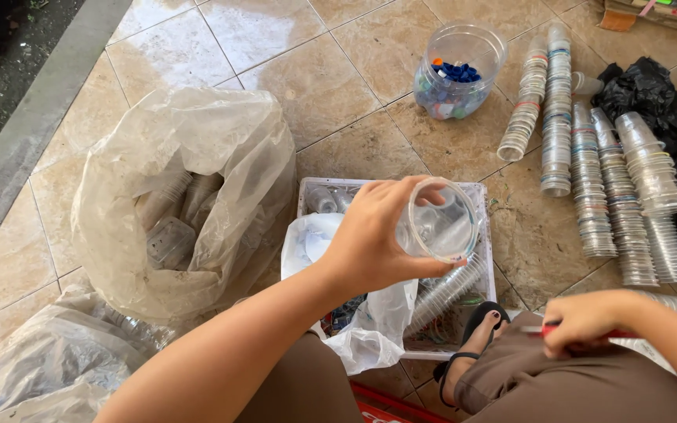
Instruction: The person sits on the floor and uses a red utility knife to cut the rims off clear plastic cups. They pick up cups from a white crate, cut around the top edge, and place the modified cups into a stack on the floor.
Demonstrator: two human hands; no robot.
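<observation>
Clear glossy plastic cup (438, 219); glossy stone-look floor tiles (338, 94).

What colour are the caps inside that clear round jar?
Mostly blue caps in the clear plastic jar, seen in the head view.

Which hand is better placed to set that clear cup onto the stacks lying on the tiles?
Probably the left hand: it already grips the clear cup. The right hand holds a red tool, though it lies nearer the stacks.

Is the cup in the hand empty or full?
Empty. The clear plastic cup in the left hand is tipped sideways, and you see straight through it.
</observation>
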